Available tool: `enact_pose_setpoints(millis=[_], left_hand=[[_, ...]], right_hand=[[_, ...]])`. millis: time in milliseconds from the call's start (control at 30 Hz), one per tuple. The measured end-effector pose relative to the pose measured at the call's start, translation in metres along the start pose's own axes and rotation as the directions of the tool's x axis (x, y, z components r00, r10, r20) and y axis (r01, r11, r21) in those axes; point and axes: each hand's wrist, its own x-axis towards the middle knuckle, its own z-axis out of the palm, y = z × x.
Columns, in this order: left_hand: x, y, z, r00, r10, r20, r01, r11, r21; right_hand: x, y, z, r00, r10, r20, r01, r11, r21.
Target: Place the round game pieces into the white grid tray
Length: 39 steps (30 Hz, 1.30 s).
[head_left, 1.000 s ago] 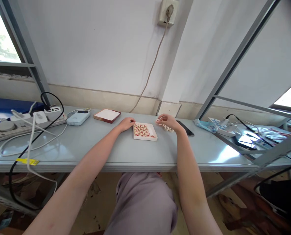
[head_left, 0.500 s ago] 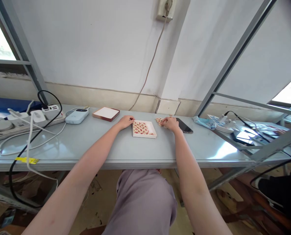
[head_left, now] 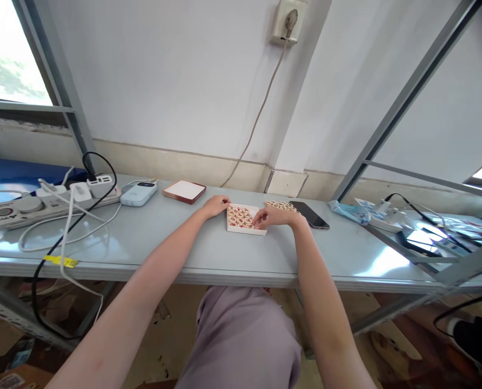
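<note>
Along the pale counter (head_left: 176, 240), the left hand (head_left: 215, 206) rests against one white box (head_left: 246, 231) of red-marked xiangqi pieces (head_left: 238, 217), its grip open and empty. The right hand (head_left: 276, 216), moved since the earlier frame from the loose pieces (head_left: 280, 205) to over the box, has fingertips (head_left: 256, 220) down among them, grip half closed, hold unclear. Beyond lie one phone (head_left: 309, 214) and one lid (head_left: 184, 192).

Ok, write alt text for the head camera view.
A shallow white tray of round cream Chinese chess pieces with red characters sits on a pale grey table; the left hand rests at its edge, the right hand reaches in. More pieces lie beyond it, beside a black smartphone.
</note>
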Motion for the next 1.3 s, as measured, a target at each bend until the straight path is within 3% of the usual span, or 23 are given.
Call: enact_pose_setpoints(millis=[300, 367, 433, 533, 600, 667, 767, 833, 933, 1033, 1233, 1300], left_hand=[[-0.001, 0.002, -0.002, 1.0, 0.015, 0.005, -0.015, 1.0, 0.009], [-0.001, 0.002, -0.002, 1.0, 0.003, 0.008, -0.003, 1.0, 0.005], [-0.001, 0.001, -0.001, 1.0, -0.004, 0.012, 0.004, 1.0, 0.001], [-0.001, 0.001, -0.001, 1.0, 0.006, 0.011, -0.006, 1.0, 0.008], [-0.001, 0.001, -0.001, 1.0, 0.017, 0.01, -0.017, 1.0, 0.013], [-0.001, 0.0, -0.001, 1.0, 0.012, 0.01, -0.012, 1.0, 0.009], [0.0, -0.001, 0.0, 1.0, 0.002, 0.012, -0.002, 1.0, -0.001], [0.0, -0.002, 0.001, 1.0, 0.009, 0.012, -0.009, 1.0, -0.005], [0.0, -0.003, 0.001, 1.0, 0.013, 0.013, -0.013, 1.0, -0.003], [0.0, -0.001, 0.0, 1.0, 0.014, 0.01, -0.014, 1.0, 0.003], [-0.002, 0.001, -0.002, 0.999, 0.036, 0.018, -0.036, 0.999, -0.017], [-0.002, 0.0, -0.002, 0.999, 0.043, 0.02, -0.042, 0.999, -0.024]], right_hand=[[-0.005, -0.002, -0.002, 0.996, -0.068, 0.05, 0.06, 0.987, 0.15], [-0.006, 0.002, -0.004, 0.996, -0.072, -0.052, 0.082, 0.972, 0.22], [-0.007, 0.011, -0.007, 0.971, -0.011, -0.24, 0.087, 0.947, 0.309], [-0.008, 0.031, -0.01, 0.848, 0.25, -0.467, -0.089, 0.936, 0.339], [-0.008, 0.045, -0.01, 0.787, 0.39, -0.478, -0.281, 0.916, 0.285], [-0.006, 0.055, -0.007, 0.794, 0.437, -0.423, -0.374, 0.899, 0.227], [-0.003, 0.066, -0.003, 0.837, 0.391, -0.382, -0.348, 0.92, 0.18], [-0.001, 0.072, -0.002, 0.816, 0.393, -0.423, -0.378, 0.917, 0.124], [-0.001, 0.078, -0.001, 0.739, 0.442, -0.509, -0.492, 0.87, 0.042], [-0.002, 0.079, -0.001, 0.696, 0.461, -0.551, -0.56, 0.829, -0.013], [-0.002, 0.07, -0.002, 0.67, 0.465, -0.579, -0.599, 0.799, -0.051], [-0.001, 0.067, -0.003, 0.684, 0.448, -0.576, -0.565, 0.824, -0.03]])
